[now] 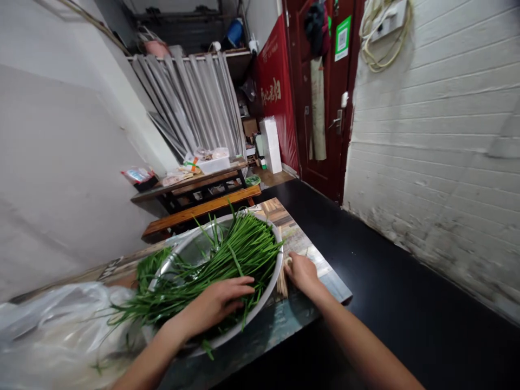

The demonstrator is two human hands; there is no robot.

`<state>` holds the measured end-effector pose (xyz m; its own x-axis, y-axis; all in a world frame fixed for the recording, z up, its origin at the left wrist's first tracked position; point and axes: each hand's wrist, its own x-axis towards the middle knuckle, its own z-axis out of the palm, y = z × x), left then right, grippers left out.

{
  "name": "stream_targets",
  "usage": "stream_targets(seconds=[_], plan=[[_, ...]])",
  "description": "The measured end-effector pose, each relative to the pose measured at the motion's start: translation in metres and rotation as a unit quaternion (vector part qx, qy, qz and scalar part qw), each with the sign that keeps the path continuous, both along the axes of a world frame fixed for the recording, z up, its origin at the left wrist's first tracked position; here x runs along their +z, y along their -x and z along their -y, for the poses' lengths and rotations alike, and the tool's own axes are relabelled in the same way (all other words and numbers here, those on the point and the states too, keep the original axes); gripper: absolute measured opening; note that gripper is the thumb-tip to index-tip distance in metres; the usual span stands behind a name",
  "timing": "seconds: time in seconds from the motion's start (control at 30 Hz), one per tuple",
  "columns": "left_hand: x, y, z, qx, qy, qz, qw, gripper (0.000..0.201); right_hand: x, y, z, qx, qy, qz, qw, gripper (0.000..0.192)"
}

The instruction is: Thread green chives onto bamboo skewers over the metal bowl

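Note:
A large metal basin (279,254) on the table holds a thick heap of long green chives (239,244), some hanging over its left rim. My left hand (223,300) rests over the near side of the heap, fingers stretched out and slightly apart. Just right of the basin, thin wooden sticks that look like bamboo skewers (281,286) lie on the tabletop. Beside them is my right hand (304,272), its fingers curled and closed at their far end. What its fingertips pinch is hidden.
A clear plastic bag (60,319) lies left of the basin on the patterned table (294,314). Behind stand a wooden bench (203,208) and another table with a white tub (213,164). A white brick wall (439,151) and a dark red door (331,173) are to the right.

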<state>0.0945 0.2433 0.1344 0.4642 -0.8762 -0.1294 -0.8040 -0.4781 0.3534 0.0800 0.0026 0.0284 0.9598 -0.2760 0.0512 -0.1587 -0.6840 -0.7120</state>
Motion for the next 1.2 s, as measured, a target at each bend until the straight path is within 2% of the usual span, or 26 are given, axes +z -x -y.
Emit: stream_targets(seconds=[0.13,0.23,0.3,0.4,0.47,0.53,0.6,0.67,0.77,0.87,0.93,1.1,1.2], plan=[[-0.014,-0.003,0.003,-0.003,0.006,-0.006,1.000,0.029,0.000,0.000,-0.004,0.010,-0.035,-0.008,0.999,0.019],[-0.015,-0.007,-0.001,0.026,0.038,0.023,0.999,0.029,-0.004,0.009,-0.001,0.034,-0.087,-0.006,0.996,0.021],[-0.012,-0.007,-0.001,0.024,0.042,0.058,0.997,0.029,-0.008,0.011,-0.003,0.047,-0.121,-0.014,0.992,0.024],[0.001,0.005,0.007,-0.016,0.044,0.159,0.986,0.027,-0.010,0.006,-0.009,0.048,-0.161,-0.029,0.985,0.029],[0.009,0.022,0.021,-0.038,0.068,0.270,0.960,0.028,-0.011,0.002,-0.009,0.043,-0.180,-0.025,0.982,0.028],[0.010,0.042,0.041,-0.072,0.079,0.366,0.925,0.030,-0.012,0.000,-0.005,0.040,-0.194,-0.013,0.980,0.025],[-0.002,0.059,0.067,-0.122,0.020,0.388,0.913,0.033,-0.014,0.001,0.001,0.044,-0.207,-0.008,0.977,0.024],[-0.026,0.068,0.094,-0.130,-0.059,0.379,0.914,0.032,-0.016,0.002,0.009,0.055,-0.222,-0.015,0.973,0.024],[-0.066,0.067,0.125,-0.059,-0.178,0.343,0.920,0.032,-0.016,0.005,0.020,0.080,-0.239,-0.028,0.967,0.024],[-0.089,0.061,0.137,0.045,-0.212,0.327,0.920,0.033,-0.013,0.017,0.030,0.106,-0.247,-0.026,0.963,0.022],[-0.092,0.059,0.139,0.076,-0.198,0.329,0.920,0.033,-0.011,0.031,0.034,0.111,-0.250,-0.018,0.962,0.024],[-0.088,0.062,0.141,0.137,-0.190,0.338,0.912,0.034,-0.011,0.078,0.030,0.109,-0.246,0.002,0.963,0.024],[-0.087,0.061,0.144,0.125,-0.206,0.332,0.912,0.035,-0.009,0.118,0.024,0.124,-0.259,-0.008,0.958,0.025]])
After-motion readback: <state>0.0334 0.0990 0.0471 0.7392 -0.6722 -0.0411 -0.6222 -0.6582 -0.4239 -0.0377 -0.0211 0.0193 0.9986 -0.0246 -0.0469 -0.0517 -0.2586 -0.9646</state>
